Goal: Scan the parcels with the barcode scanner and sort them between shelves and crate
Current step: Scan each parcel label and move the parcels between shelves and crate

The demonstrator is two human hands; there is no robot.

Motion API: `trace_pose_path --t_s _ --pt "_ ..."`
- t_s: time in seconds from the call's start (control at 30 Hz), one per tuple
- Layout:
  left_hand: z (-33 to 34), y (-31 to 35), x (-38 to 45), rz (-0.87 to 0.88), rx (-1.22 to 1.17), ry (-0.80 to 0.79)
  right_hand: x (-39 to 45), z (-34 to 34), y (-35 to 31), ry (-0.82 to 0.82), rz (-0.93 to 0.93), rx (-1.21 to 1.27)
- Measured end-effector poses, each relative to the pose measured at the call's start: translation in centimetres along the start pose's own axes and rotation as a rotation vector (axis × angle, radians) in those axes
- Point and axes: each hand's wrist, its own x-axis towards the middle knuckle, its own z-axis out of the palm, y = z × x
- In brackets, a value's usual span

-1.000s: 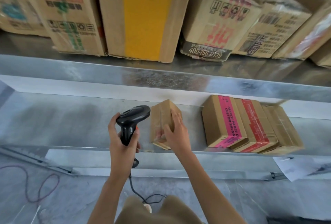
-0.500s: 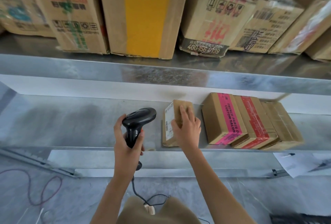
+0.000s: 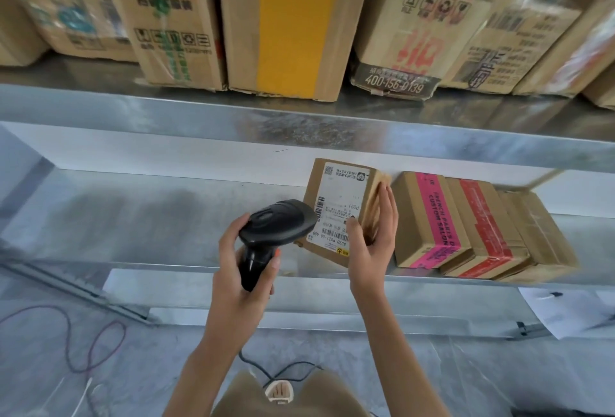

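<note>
Gripping the black barcode scanner [image 3: 278,223] by its handle, the left hand [image 3: 238,278] points its head at one small parcel [image 3: 342,210], whose white label faces up. The right hand [image 3: 372,246] holds that parcel tilted at the front of the lower shelf [image 3: 133,216], thumb on the label, fingers curled round its right side. Just beside it stand three more small boxes [image 3: 479,226]: one with pink tape, one with red, one plain. On the upper shelf [image 3: 199,113] several larger cartons [image 3: 286,20] stand in a row.
</note>
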Motion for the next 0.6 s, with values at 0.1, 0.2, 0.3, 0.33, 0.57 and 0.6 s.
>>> trace_pose_path --t_s 0.1,0.2,0.3,0.33,0.57,0.6 --pt "-2.0 0.1 1.1 0.096 0.167 -0.141 0.4 -0.8 -0.2 -0.075 0.008 -0.013" --pt "-5.2 1.3 3.8 0.261 0.443 -0.296 1.0 -1.7 -0.7 -0.162 0.014 -0.010" --pt "-7.3 2.7 6.8 0.531 0.684 -0.423 1.1 -2.1 -1.0 -0.200 0.024 -0.017" --pt "-7.6 3.2 7.5 0.612 0.730 -0.467 1.0 -2.2 -1.1 -0.207 0.027 -0.011" --pt "-7.5 4.2 9.8 0.970 0.874 -0.740 0.9 -2.8 -1.1 -0.201 0.006 -0.013" --pt "-7.5 4.1 9.9 0.994 0.882 -0.753 0.9 -2.9 -1.1 -0.198 0.007 -0.009"
